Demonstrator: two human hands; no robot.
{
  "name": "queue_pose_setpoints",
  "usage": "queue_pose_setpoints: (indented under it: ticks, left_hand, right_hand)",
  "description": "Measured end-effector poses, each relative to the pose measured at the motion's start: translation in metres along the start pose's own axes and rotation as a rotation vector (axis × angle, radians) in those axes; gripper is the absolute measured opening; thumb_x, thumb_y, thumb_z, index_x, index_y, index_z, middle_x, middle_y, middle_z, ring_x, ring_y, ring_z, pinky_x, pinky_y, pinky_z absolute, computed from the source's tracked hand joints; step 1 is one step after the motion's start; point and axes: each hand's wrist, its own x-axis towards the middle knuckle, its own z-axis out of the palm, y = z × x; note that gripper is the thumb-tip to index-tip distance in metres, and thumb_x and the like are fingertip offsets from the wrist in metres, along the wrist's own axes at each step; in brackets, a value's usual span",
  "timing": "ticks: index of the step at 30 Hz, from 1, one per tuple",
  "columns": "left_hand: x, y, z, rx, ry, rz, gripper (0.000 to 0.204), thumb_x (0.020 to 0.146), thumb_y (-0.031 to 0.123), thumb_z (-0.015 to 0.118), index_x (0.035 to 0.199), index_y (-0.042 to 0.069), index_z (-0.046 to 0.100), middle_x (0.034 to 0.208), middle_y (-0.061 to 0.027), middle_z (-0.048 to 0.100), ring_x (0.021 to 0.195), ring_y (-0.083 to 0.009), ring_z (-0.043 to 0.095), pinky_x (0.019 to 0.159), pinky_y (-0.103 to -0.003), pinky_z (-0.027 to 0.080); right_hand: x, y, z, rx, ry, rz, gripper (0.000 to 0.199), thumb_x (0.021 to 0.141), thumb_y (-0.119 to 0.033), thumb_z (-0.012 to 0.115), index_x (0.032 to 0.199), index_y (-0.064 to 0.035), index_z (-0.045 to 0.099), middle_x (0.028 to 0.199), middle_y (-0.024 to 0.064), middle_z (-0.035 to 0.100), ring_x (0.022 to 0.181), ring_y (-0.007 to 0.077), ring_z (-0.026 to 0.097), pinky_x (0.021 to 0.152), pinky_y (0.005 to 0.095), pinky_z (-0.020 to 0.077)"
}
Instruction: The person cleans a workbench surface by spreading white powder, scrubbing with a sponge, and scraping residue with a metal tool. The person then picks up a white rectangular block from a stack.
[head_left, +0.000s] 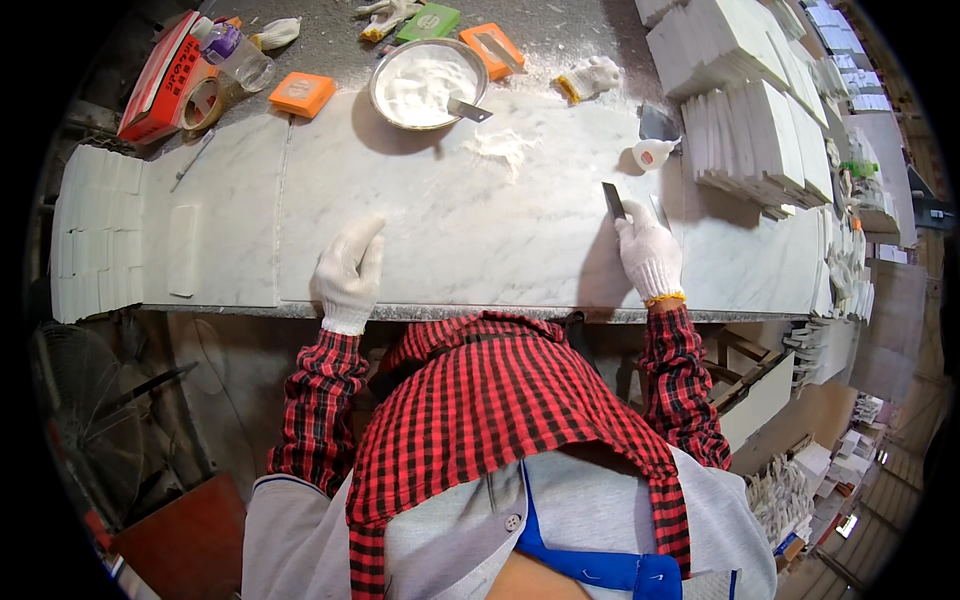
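A large white marble slab (480, 220) lies across the bench in front of me. My left hand (349, 272), in a white glove, rests flat on the slab near its front edge, fingers together and holding nothing. My right hand (649, 252), also gloved, grips a small metal scraper (613, 200) whose blade stands on the slab. A smear of white paste (503, 147) lies on the marble further back. Behind it stands a metal bowl of white paste (425, 82) with a putty knife (468, 110) resting in it.
Stacks of white marble tiles (755, 120) fill the right side, more tiles (95, 235) the left end. A small white glue bottle (655, 153), orange blocks (302, 93), a green box (428, 22), a red box (158, 75), a tape roll (203, 100) and spare gloves (590, 78) sit at the back.
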Motion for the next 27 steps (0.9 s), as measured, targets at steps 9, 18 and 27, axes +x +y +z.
queue_pose_setpoints:
  ticks: [9,18,27]
  left_hand:
    - [0.002,0.004,0.003,-0.012,0.041,0.008,0.022,0.09,0.004,0.075,0.111,0.006,0.079,0.108,-0.0143,0.078,0.099,-0.0308,0.076,0.087,-0.039,0.06]
    - [0.005,0.007,0.001,0.08,0.064,0.096,0.023,0.088,0.004,0.076,0.11,0.008,0.08,0.108,-0.0127,0.078,0.101,-0.031,0.075,0.089,-0.04,0.06]
    - [0.002,0.01,0.0,0.086,0.075,0.062,0.024,0.087,0.004,0.077,0.11,0.01,0.08,0.108,-0.0116,0.078,0.1,-0.0309,0.075,0.088,-0.04,0.059]
  right_hand:
    - [-0.003,0.004,0.027,0.254,0.002,-0.02,0.05,0.1,-0.031,0.067,0.15,-0.0264,0.059,0.102,0.0215,0.076,0.092,0.0404,0.074,0.081,0.0487,0.0568]
    - [-0.039,0.004,0.029,0.437,-0.123,-0.131,0.047,0.099,-0.024,0.068,0.146,-0.0219,0.063,0.1,0.023,0.074,0.091,0.0384,0.075,0.081,0.0445,0.057]
    - [-0.025,-0.004,0.01,0.593,-0.116,0.006,0.044,0.102,-0.014,0.065,0.146,-0.0178,0.065,0.097,0.0228,0.076,0.084,0.0225,0.076,0.076,0.0349,0.0563]
